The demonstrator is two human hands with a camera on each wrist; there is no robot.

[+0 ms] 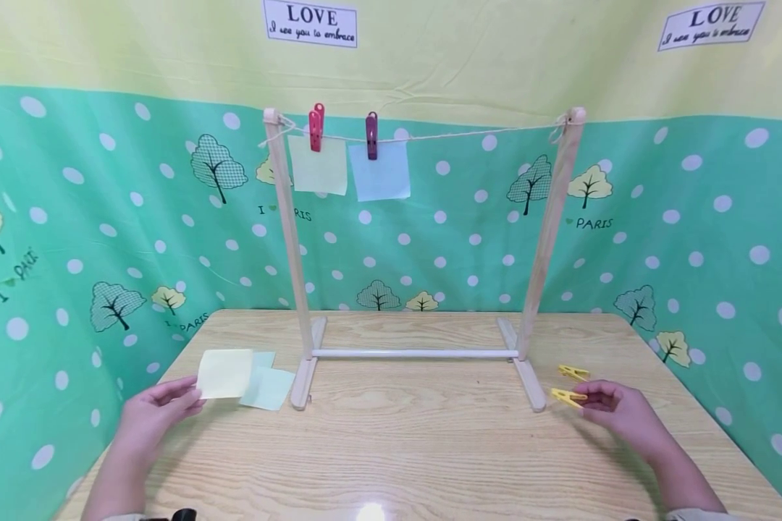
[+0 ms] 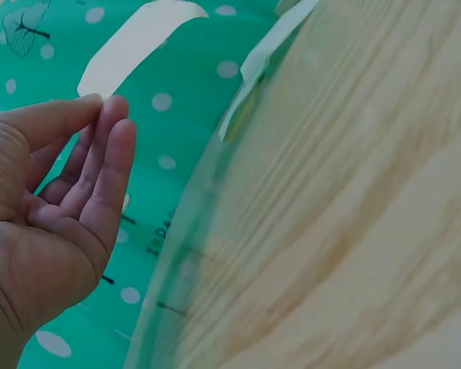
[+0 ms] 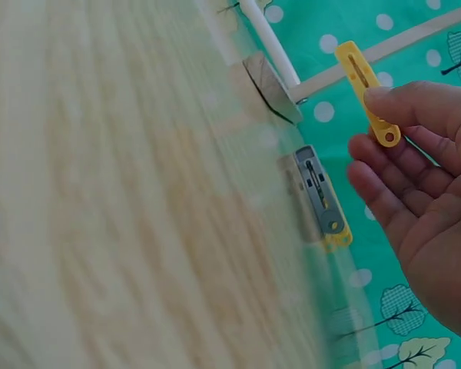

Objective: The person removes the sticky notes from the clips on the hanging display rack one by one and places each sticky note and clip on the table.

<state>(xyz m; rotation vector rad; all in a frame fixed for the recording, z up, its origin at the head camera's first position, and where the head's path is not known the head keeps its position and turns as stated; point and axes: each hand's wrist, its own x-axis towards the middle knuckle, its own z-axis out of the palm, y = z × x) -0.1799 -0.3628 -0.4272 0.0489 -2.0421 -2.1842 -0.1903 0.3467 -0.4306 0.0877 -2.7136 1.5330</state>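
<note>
My left hand [image 1: 159, 412] pinches a pale yellow paper square [image 1: 224, 374] by its edge, between thumb and fingertips. Light green paper squares [image 1: 268, 389] lie on the table just beyond it. On the right, my right hand [image 1: 619, 414] holds a yellow clothespin [image 1: 567, 396] between thumb and fingers; the right wrist view shows that clothespin [image 3: 366, 92] raised off the table. Another yellow clothespin [image 1: 573, 373] lies on the table close by. In the left wrist view the held paper [image 2: 138, 46] extends from the fingertips [image 2: 117, 108].
A wooden frame [image 1: 542, 239] with a white crossbar [image 1: 413, 354] stands mid-table, a string [image 1: 469, 134] tied between its posts. From the string hang a cream paper [image 1: 319, 170] under a red clothespin [image 1: 316, 130] and a blue paper [image 1: 381, 174] under a purple clothespin [image 1: 372, 136]. Patterned cloth surrounds the table.
</note>
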